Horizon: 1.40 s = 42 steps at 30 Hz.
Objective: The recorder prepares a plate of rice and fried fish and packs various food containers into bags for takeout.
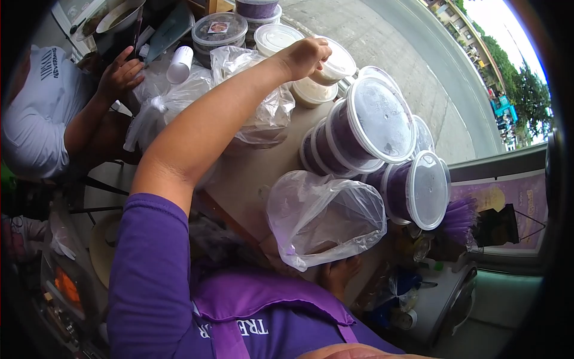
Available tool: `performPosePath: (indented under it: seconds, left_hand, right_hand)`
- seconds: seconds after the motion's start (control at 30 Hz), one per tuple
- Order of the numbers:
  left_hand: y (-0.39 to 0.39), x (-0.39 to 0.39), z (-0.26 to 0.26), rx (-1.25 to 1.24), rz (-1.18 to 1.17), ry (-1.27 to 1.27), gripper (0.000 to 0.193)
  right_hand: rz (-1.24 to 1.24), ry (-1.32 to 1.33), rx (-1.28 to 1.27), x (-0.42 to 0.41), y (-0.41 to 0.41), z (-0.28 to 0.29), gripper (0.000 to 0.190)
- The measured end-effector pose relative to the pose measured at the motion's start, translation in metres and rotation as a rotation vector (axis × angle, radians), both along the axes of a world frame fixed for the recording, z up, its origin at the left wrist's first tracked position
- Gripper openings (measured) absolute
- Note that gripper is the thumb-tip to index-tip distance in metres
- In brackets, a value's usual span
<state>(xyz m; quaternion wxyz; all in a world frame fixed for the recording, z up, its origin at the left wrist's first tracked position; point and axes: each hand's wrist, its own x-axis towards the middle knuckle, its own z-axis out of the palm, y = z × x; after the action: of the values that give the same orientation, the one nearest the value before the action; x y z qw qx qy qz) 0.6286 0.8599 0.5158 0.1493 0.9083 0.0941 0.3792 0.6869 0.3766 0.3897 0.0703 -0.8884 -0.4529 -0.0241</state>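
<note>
My left hand (309,56) reaches across to the far side of the table, its fingers curled over the rim of a round lidded plastic tub (336,63) with pale contents. That tub sits tilted above another pale lidded tub (314,92). Close to my body, a clear plastic bag (305,220) stands with its mouth spread wide. At the bag's near rim is my right hand (338,271), its fingertips partly hidden by the plastic; it appears to grip the bag. Stacks of lidded tubs with purple contents (381,119) rise just beyond the bag.
Knotted plastic bags (161,103) and a white paper roll (180,65) lie to the left. A dark-filled lidded tub (219,33) stands behind them. A seated person in a white shirt (36,121) is at the left. Purple utensils (459,217) stand at the right, beyond the tubs.
</note>
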Motion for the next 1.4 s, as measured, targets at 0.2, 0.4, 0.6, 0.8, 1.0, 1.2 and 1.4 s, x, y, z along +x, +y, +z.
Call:
performPosePath:
  seconds: [0.2,0.4,0.6,0.8,1.0,1.2,1.4]
  left_hand:
    - [0.002,-0.004,0.023,-0.097,0.055,-0.094,0.015]
    - [0.006,-0.022,0.061,0.093,0.235,-0.219,0.017]
    - [0.006,-0.047,0.029,0.205,0.414,-0.153,0.017]
    - [0.011,-0.047,0.018,0.180,0.505,-0.070,0.019]
    - [-0.006,-0.060,0.017,0.225,0.421,-0.144,0.020]
    - [-0.011,-0.064,-0.001,0.352,0.382,-0.045,0.014]
    - [-0.005,-0.063,-0.003,0.375,0.442,-0.025,0.013]
  right_hand:
    - [0.012,-0.010,0.000,0.001,-0.003,-0.002,0.058]
    - [-0.010,0.025,-0.015,0.001,-0.001,0.002,0.056]
    - [-0.040,0.061,-0.026,-0.002,0.003,0.007,0.054]
    - [-0.079,0.092,-0.046,-0.004,0.004,0.009,0.055]
    - [-0.065,0.065,-0.046,-0.003,0.000,0.008,0.058]
    - [-0.115,0.097,-0.083,-0.002,0.000,0.010,0.059]
    - [-0.088,0.089,-0.051,-0.001,0.002,0.009,0.059]
